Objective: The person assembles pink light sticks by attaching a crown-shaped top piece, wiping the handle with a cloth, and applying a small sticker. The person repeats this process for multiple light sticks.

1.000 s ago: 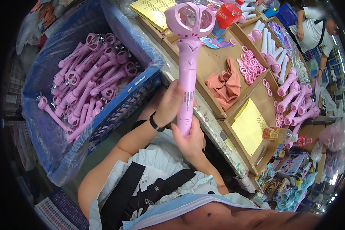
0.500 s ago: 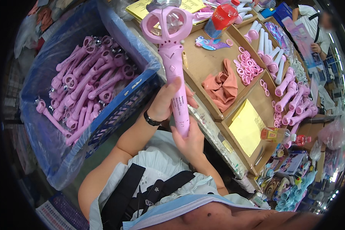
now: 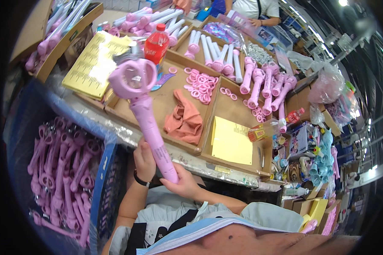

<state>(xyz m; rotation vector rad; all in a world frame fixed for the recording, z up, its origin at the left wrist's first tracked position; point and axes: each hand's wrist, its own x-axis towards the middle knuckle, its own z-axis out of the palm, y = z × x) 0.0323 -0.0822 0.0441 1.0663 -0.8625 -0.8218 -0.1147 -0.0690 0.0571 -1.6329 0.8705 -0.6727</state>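
Note:
A pink toy wand [image 3: 151, 127] with a caged round head and a clear ball inside stands tilted in front of me, its head up and to the left. My right hand [image 3: 182, 182] is closed round the bottom end of the handle. Against the handle's left side, a little higher, is my left hand [image 3: 144, 163], wearing a black wristband. Its fingers are curled and partly hidden by the handle. Behind the wand lie a crumpled orange cloth [image 3: 185, 119] and a heap of small pink rings [image 3: 200, 85] in a cardboard tray [image 3: 153, 111].
A blue crate [image 3: 104, 174] full of pink wands stands at left. Yellow printed sheets [image 3: 91, 63], a red-labelled bottle [image 3: 156, 44] and a tipped bottle [image 3: 264, 129] sit on the bench. Pink-and-white wand parts [image 3: 219, 61] fill further trays. Another person [image 3: 259, 10] is across the bench.
My view has swung right, so the crate sits lower left and more of the bench shows. The wand now tilts further left, and my left thumb no longer lies across its front.

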